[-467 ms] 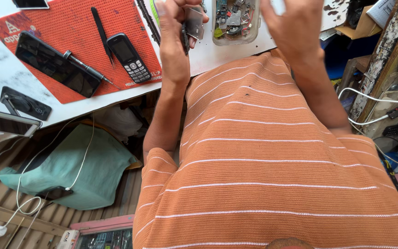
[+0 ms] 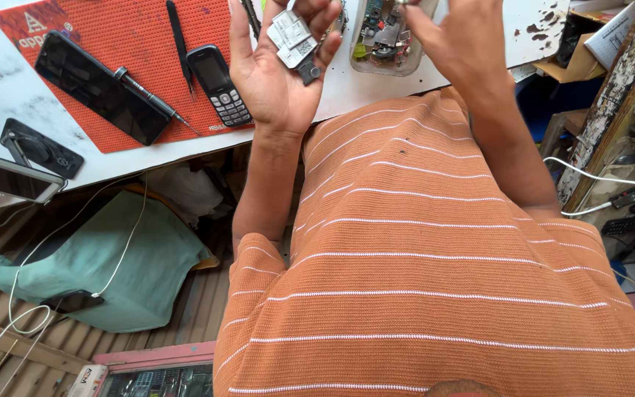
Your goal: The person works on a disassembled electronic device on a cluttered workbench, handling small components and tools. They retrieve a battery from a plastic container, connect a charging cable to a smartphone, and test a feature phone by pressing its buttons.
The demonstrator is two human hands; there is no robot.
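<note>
White bench (image 2: 420,88) carries an orange mat (image 2: 112,29) with a keypad phone (image 2: 218,84). Left hand (image 2: 277,77) is cupped, half-closed, around small grey phone parts (image 2: 295,44), held above the bench edge. Right hand (image 2: 457,44): fingertips pinched together; contents cannot be told. Inspection step judged in hand; a fine, steady pinch is called for next.

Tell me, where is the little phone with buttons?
The button phone lies on the red mat, upper left in the head view, just left of the left hand.
</note>
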